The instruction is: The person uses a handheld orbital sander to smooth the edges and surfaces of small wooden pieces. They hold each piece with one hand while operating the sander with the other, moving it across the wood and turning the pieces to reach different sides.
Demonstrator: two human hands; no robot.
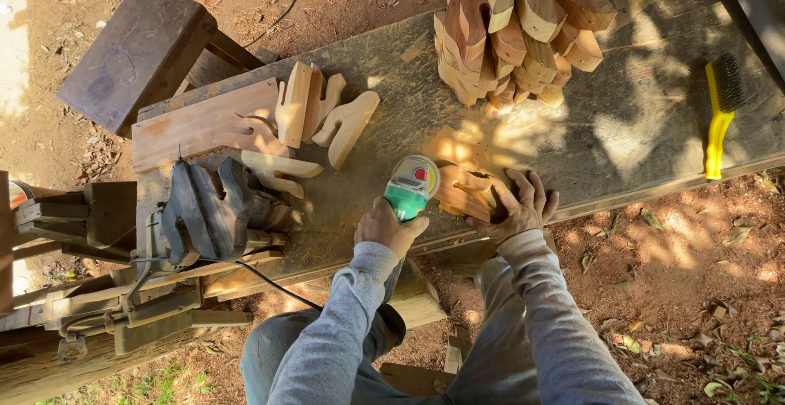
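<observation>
My left hand grips the green and white body of a small power sander, which rests against a cut wooden piece near the front edge of the workbench. My right hand lies flat on that wooden piece and holds it down on the bench. A black cord runs from the tool down to the left, past my knee.
A tall stack of cut wooden pieces stands at the back of the bench. Several loose shaped pieces and a plank lie at left. A metal vise, a dark stool and a yellow wire brush are nearby.
</observation>
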